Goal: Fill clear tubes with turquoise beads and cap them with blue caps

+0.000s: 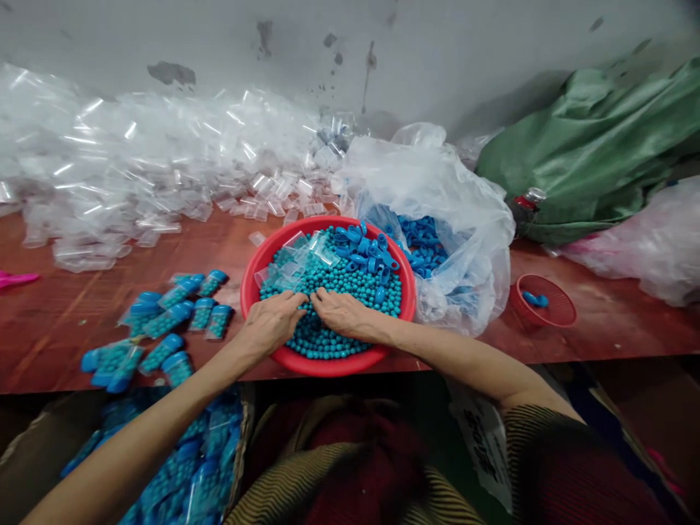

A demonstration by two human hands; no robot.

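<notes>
A red basin (329,367) full of small teal beads (361,292) stands at the table's front edge. My left hand (276,317) and my right hand (339,312) meet over the beads near its middle, fingers curled and fingertips close together. Whatever lies between the fingers is hidden. Clear plastic containers (298,259) rest on the beads at the basin's back left. Blue caps (366,251) are heaped at its back right.
Several filled, blue-capped containers (169,321) lie left of the basin, above a box of more filled containers (186,467). Empty clear containers (109,160) pile along the wall. Right are a plastic bag (470,211) of caps, a red basket (566,310) and a green sack (590,153).
</notes>
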